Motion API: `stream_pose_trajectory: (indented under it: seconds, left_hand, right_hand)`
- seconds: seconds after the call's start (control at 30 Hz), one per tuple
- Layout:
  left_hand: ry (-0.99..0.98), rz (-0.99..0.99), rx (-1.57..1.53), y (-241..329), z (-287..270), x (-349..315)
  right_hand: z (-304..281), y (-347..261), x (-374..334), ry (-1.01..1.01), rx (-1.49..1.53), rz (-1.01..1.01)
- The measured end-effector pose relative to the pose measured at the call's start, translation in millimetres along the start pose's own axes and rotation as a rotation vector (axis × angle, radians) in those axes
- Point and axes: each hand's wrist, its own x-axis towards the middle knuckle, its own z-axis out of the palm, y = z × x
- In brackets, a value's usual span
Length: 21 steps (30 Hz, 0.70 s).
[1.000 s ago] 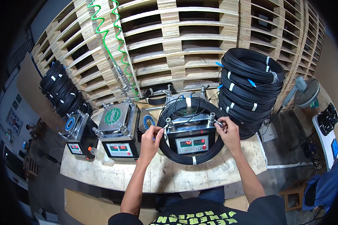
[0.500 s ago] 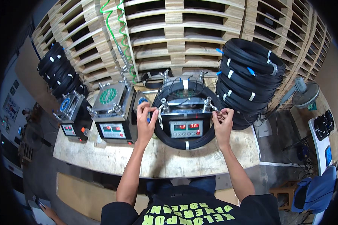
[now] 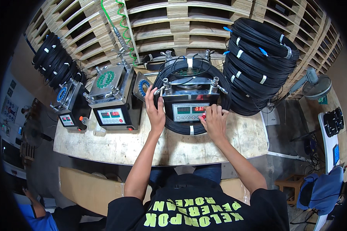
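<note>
A polishing machine (image 3: 180,99) stands in front of me on the wooden bench, with a black cable coil (image 3: 164,73) looped around it. My left hand (image 3: 155,115) is at the machine's left side, its fingers stretched up beside the metal clamp lever (image 3: 159,90); whether they touch it I cannot tell. My right hand (image 3: 216,125) is at the right end of the lit control panel (image 3: 185,112), fingers apart and bent, fingertips by the red button (image 3: 204,116). No object shows in either hand. The right clamp lever (image 3: 222,89) stands free of my hands.
Two similar machines (image 3: 111,102) (image 3: 67,104) stand to the left, near a small bottle with an orange cap (image 3: 83,120). Tall cable coil stacks (image 3: 250,77) (image 3: 54,61) rise on both sides. Wooden pallets (image 3: 189,29) and a green air hose (image 3: 111,21) are behind. Another person (image 3: 36,211) is at lower left.
My right hand has left the right clamp lever and moved down and left to the panel's red button. The left hand stays near the left lever. The panel's left display has dimmed.
</note>
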Motion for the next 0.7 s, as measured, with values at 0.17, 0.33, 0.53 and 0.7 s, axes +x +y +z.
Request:
stream_pose_trajectory:
  seconds: [0.17,0.33,0.53,0.7]
  left_hand:
    - [-0.005,-0.021,-0.025,5.3,-2.3,-0.3]
    - [0.023,0.010,0.021,-1.3,-1.5,-2.3]
    - [0.032,-0.005,0.002,0.5,-1.2,-0.6]
    - [0.004,-0.029,-0.013,-1.4,-5.9,-1.2]
  right_hand:
    - [-3.7,-0.4,0.9,-0.003,-0.023,-0.046]
    - [-6.6,-7.0,5.1,-0.057,-0.016,0.027]
    - [-4.0,-11.3,5.3,-0.019,-0.010,0.063]
    - [-9.7,-6.3,3.3,0.066,0.115,0.015]
